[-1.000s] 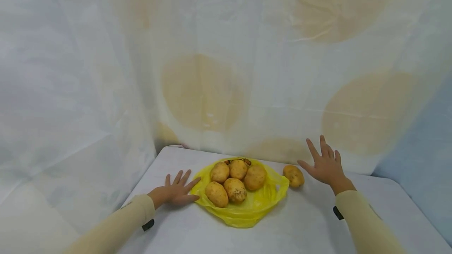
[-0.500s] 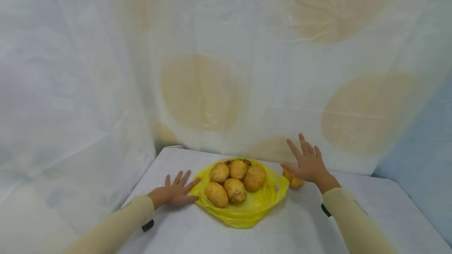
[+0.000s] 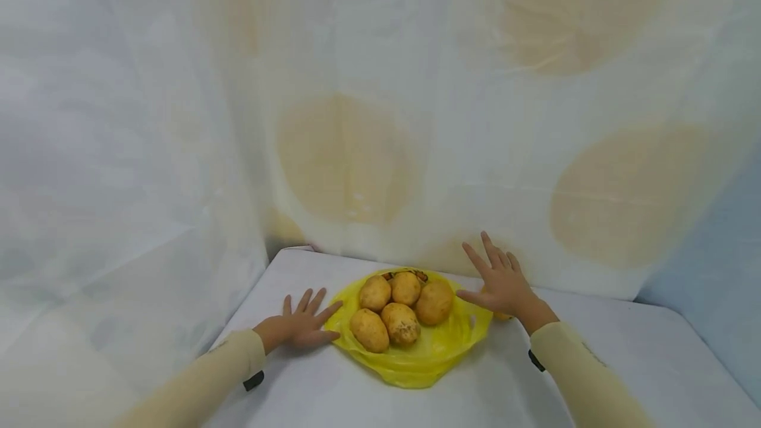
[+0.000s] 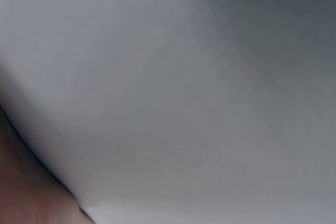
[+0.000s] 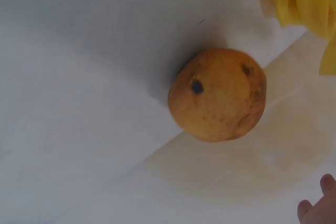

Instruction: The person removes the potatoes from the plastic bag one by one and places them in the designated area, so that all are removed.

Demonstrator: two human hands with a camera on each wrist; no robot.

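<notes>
Several potatoes [image 3: 399,322] lie in a spread yellow plastic bag [image 3: 410,375] in the middle of the head view. My left hand [image 3: 303,327] rests on the table with its fingers spread, fingertips right at the bag's left edge. My right hand [image 3: 502,288] is held up at the bag's right side with spread, straight fingers and nothing in it. One loose potato [image 3: 503,316] lies right of the bag, mostly hidden behind that hand. The right wrist view shows this loose potato [image 5: 218,95] whole, with dark spots on its skin.
A white cloth covers the table [image 3: 458,408]. Behind it hangs a pale curtain [image 3: 464,104] with large tan circles, close against the table's back edge. Another white sheet [image 3: 119,150] hangs at the left, and a bluish one [image 3: 713,249] at the right.
My right hand has moved left, from beyond the loose potato to the bag's right edge, now covering most of that potato. The left hand has stayed in place.
</notes>
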